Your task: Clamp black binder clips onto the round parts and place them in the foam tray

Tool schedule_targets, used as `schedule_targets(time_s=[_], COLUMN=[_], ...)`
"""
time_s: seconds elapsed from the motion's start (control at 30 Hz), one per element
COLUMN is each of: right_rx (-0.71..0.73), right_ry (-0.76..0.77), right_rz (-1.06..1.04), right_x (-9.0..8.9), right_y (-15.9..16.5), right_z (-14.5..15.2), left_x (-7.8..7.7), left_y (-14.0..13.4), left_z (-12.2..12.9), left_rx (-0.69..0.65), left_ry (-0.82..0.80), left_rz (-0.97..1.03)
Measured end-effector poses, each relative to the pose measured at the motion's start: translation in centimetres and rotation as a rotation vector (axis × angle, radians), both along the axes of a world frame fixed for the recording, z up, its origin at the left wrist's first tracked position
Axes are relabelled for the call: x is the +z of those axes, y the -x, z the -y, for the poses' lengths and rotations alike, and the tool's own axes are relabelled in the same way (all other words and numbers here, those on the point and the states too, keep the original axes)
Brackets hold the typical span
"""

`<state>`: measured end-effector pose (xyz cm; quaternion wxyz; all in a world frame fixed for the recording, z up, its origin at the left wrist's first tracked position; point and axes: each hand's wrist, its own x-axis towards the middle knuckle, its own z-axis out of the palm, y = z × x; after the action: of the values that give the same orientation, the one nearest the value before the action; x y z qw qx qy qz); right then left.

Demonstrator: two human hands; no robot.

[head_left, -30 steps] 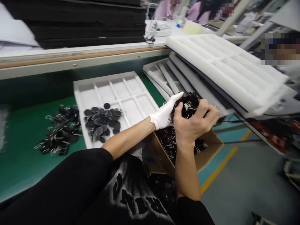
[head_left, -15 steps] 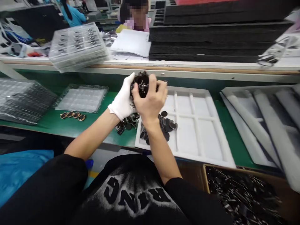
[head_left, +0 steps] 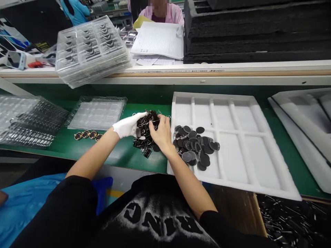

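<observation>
While the green workbench (head_left: 121,155) runs from left to right across the scene, a white shelf edge (head_left: 219,66) spans its far side. On that shelf, at far right, stands a thick stack of black sheets (head_left: 258,38); a person in pink (head_left: 176,15) is beyond it, to its left. The white divided tray (head_left: 254,156) lies on the bench right of centre, with the cardboard box (head_left: 239,210) below its near edge at the right, holding dark pieces with shiny metal parts (head_left: 297,220). A stack of clear trays (head_left: 90,48) sits tilted at far left on the shelf, and a smaller clear tray (head_left: 95,112) lies on the bench beneath it.

Just left of the white divided tray, the gloved left hand (head_left: 129,125) and the bare right hand (head_left: 161,134) grasp a bunch of black clips (head_left: 148,124) between them, fingers curled about it from either side. Loose clips (head_left: 146,151) lie on the bench right under the hands; whether the bunch touches them, I cannot tell. Black discs (head_left: 195,143) are heaped in the tray's near left part. Smallest are the gold-rimmed round pieces (head_left: 89,134), in a row near the left forearm.
</observation>
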<state>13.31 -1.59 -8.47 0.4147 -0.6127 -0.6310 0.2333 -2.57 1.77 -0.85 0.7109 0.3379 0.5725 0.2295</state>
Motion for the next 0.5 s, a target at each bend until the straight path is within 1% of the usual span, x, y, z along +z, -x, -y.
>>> schedule_targets(time_s=[0.13, 0.23, 0.3, 0.33, 0.43, 0.5], right_rx=[0.091, 0.12, 0.124, 0.128, 0.151, 0.181], right_ry=[-0.032, -0.04, -0.039, -0.039, -0.051, -0.103], right_rz=[0.023, 0.042, 0.054, 0.058, 0.077, 0.114], right_x=[-0.3, -0.1, 0.3, 0.5, 1.2, 1.3], right_y=[-1.9, -2.8, -3.3, -3.6, -4.3, -4.8], right_z=[0.7, 1.5, 2.2, 2.7, 4.9, 6.8], left_x=[0.5, 0.9, 1.4, 1.7, 2.3, 1.9], left_y=[1.9, 2.9, 3.4, 3.7, 5.0, 6.1], left_z=[-0.5, -0.6, -0.3, -0.2, 0.1, -0.4], left_rx=[-0.233, -0.32, -0.363, -0.37, -0.309, -0.255], left_ry=[-0.216, -0.326, -0.368, -0.385, -0.389, -0.41], left_rz=[-0.184, -0.333, -0.362, -0.351, -0.291, -0.291])
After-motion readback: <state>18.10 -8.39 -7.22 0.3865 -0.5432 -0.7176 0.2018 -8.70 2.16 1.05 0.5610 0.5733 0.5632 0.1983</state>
